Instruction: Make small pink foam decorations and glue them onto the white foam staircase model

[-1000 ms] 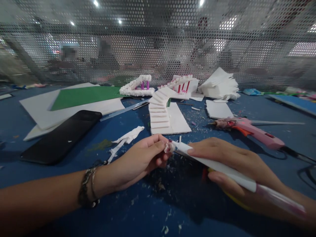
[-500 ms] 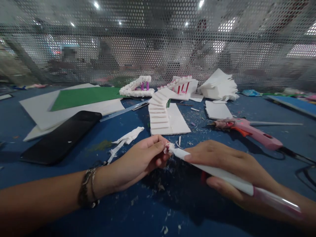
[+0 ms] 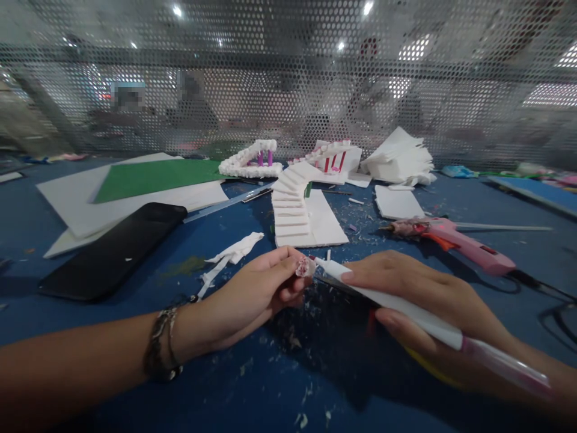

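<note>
My left hand (image 3: 256, 288) is closed in a pinch on a small whitish lump with pink-red marks (image 3: 305, 266). My right hand (image 3: 419, 313) grips a white marker (image 3: 406, 307) with a clear, purplish rear end. The marker's dark reddish tip points at the lump, a slight gap away. Beneath the marker, a dark narrow blade-like tool (image 3: 339, 284) sticks out from the same hand; its kind is mostly hidden, with red and yellow bits showing below. Just beyond the hands stands a small curved white foam-board staircase (image 3: 292, 210). A torn white strip (image 3: 234, 249) lies near my left wrist.
A black phone (image 3: 112, 252) lies left, before white sheets and a green sheet (image 3: 157, 177). A pink glue gun (image 3: 469, 243) with a cord rests right. White models (image 3: 252, 159) and stacked white pieces (image 3: 399, 156) stand before a perforated metal screen (image 3: 288, 78). Scraps litter the blue table.
The marker's tip has come away from the lump and now shows bare. The lump is turned so its pink-marked face is visible. The dark tool under the marker shows more clearly.
</note>
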A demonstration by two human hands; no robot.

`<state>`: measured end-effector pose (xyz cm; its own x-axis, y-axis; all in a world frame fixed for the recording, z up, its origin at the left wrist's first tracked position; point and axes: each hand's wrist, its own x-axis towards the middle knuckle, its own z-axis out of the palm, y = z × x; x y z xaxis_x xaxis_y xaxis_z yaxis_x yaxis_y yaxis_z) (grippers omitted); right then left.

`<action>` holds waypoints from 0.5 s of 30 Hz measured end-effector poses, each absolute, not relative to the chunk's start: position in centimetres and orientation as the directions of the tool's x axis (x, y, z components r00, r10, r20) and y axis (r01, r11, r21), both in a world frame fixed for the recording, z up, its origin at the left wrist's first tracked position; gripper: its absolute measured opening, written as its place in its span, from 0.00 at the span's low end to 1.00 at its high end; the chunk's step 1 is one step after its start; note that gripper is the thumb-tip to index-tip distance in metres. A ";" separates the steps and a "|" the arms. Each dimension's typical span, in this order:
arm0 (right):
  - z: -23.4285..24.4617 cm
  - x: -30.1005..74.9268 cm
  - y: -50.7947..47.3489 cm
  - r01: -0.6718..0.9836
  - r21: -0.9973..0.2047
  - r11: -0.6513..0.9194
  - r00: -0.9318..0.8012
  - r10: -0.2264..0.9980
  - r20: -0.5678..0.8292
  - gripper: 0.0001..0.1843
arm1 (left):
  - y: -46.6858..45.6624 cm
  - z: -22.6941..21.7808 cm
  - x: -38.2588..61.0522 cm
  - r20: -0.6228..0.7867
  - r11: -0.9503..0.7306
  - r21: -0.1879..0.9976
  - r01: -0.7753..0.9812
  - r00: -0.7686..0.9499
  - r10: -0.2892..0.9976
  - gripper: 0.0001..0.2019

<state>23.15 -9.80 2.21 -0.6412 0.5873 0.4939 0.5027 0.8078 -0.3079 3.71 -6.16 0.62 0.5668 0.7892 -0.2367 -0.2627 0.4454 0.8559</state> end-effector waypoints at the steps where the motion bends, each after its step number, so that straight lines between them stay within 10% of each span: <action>1: 2.1 23.1 -9.8 0.495 -0.316 0.809 -0.638 0.586 0.499 0.15 | -6.2 0.6 3.7 -0.237 0.445 0.856 -0.263 0.566 0.790 0.11; 15: 1.8 22.9 -10.0 0.502 -0.330 0.800 -0.602 0.596 0.531 0.14 | -6.2 0.9 3.8 -0.225 0.439 0.858 -0.267 0.572 0.789 0.12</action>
<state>22.87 -9.98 1.83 -0.6018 0.5962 0.5314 0.5016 0.7999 -0.3295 3.81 -6.25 0.88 0.5720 0.7887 -0.2254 -0.2668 0.4388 0.8581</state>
